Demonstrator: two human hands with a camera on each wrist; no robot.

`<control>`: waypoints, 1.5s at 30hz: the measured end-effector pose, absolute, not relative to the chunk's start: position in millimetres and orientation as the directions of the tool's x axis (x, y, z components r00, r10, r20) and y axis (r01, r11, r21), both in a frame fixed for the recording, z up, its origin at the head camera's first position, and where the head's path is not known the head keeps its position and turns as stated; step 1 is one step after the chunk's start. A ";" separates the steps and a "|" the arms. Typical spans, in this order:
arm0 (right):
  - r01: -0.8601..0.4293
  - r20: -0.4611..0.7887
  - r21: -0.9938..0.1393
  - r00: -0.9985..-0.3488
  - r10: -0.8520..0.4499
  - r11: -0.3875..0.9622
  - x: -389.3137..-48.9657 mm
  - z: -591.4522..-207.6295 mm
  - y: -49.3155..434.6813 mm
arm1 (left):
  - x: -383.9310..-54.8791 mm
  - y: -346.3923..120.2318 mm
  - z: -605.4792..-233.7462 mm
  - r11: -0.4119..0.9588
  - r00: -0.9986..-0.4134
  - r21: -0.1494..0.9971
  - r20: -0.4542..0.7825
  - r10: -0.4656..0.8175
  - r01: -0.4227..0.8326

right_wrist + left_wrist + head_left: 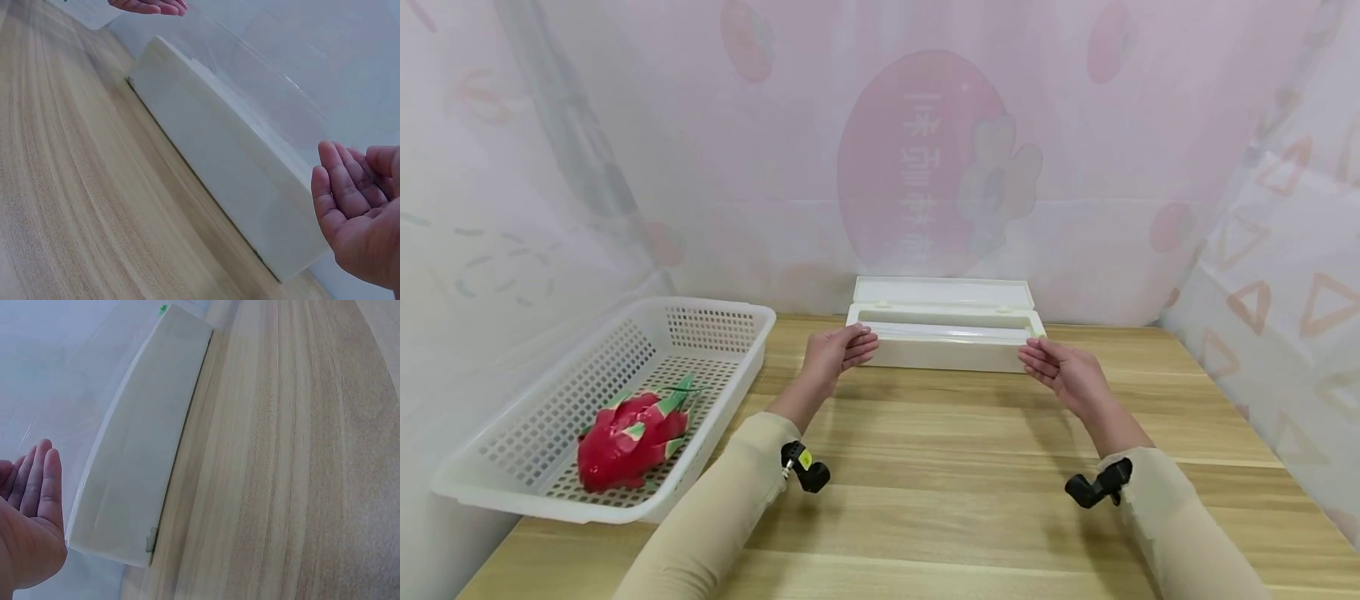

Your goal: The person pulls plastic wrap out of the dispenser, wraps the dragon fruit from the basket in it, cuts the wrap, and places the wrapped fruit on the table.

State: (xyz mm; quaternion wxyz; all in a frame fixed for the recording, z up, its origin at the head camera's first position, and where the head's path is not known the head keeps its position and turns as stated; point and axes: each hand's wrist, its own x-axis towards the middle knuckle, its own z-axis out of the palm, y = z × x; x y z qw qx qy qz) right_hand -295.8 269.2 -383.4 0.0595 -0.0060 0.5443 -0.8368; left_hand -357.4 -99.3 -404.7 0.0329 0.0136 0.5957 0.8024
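Note:
A long white cling film dispenser box [943, 357] stands at the back of the table, its lid [943, 292] raised behind it. Inside lies a white roll [951, 332] of film. Clear cling film [250, 65] stretches above the box between the two hands, its edge faintly visible. My left hand [838, 354] is at the box's left end, pinching the film between thumb and forefinger. At the right end, my right hand [1063, 371] pinches the opposite side the same way. The other fingers of both hands are bent together.
On the left, a white perforated plastic basket [741, 379] holds a red dragon fruit [632, 437] with green scale tips. Under everything is a wood-grain table [947, 483]. Pale printed curtains [790, 167] close off the back and both sides.

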 end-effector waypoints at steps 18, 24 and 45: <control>0.056 0.000 -0.917 -0.990 -0.142 -0.395 -288.7 -347.4 270.9 | -334.0 -97.4 -356.9 -0.293 -0.999 0.956 0.003 0.051 -0.013; 0.011 0.053 -0.912 -0.988 -0.145 -0.409 -287.7 -339.7 271.7 | -330.9 -97.2 -345.6 -0.285 -0.998 0.959 0.027 0.060 0.009; -0.018 0.085 -0.902 -0.987 -0.138 -0.431 -277.7 -309.4 272.9 | -318.6 -98.8 -314.5 -0.257 -0.991 0.963 0.105 0.079 0.081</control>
